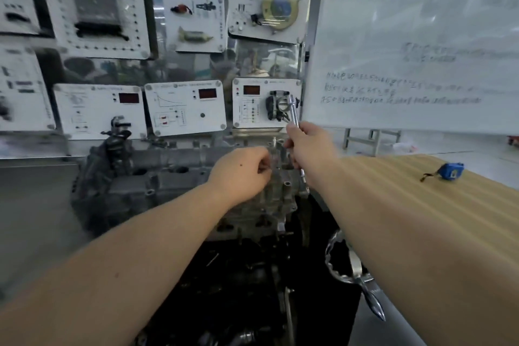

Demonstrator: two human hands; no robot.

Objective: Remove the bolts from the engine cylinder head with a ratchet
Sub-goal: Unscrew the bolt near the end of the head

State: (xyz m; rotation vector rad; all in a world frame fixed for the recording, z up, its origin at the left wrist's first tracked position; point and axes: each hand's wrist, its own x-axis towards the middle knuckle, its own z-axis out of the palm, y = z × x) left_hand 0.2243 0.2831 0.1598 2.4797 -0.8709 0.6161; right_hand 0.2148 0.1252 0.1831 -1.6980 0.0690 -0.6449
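Two hands over the cylinder head (157,191): right (309,146) grips ratchet (293,112), left (241,174) curled, contents unclear.

right hand (307,146) grips ratchet (293,109), handle up | left hand (241,174) curled fingers (264,167) on cylinder head (179,177) | tape measure (449,171) on surface (421,219)

The cylinder head (179,177) sits at centre, in front of a wall of instrument panels (185,108). A whiteboard (415,36) stands to the right — below it, a bench (449,219) carrying a tape measure (449,171). Both hands (241,174) meet over the head's right end — the ratchet (295,112) rises from the right one.
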